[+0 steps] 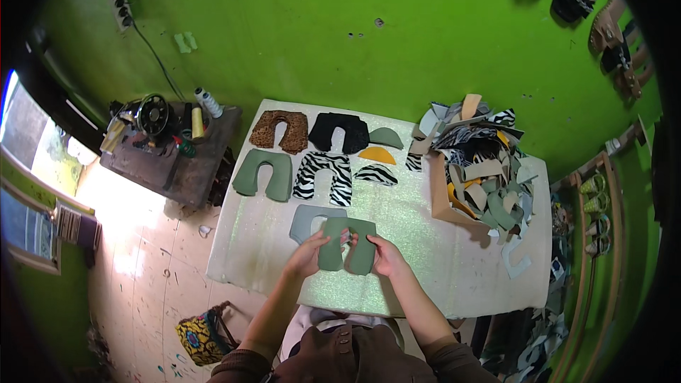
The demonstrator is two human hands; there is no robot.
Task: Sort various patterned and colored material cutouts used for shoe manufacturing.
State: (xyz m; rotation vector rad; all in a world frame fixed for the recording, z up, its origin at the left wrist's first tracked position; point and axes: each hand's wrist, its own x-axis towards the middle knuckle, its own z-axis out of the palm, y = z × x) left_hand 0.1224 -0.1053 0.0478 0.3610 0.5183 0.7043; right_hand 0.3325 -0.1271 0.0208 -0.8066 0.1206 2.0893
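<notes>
Both hands, left (306,255) & right (386,257): fingers closed on green U-shaped cutout (347,245) above table (425,269).

Cut pieces (312,159) lie on the table (418,241), left of the scrap box (479,181).

Green workshop with a white table and a sewing bench

A bright green wall (369,21) fills the top of the frame, with a power strip (120,7) and its cable at upper left and sandals (603,21) hung at upper right. A white table (418,220) stands at centre. Left of it sits a dark bench (177,163) bearing a sewing machine (152,115) and thread spools (202,110). A window (28,135) at the left edge throws strong daylight onto the pale tiled floor (142,255), where a patterned bag (202,333) lies at lower left. A wooden shoe rack (599,220) runs down the right edge.
</notes>
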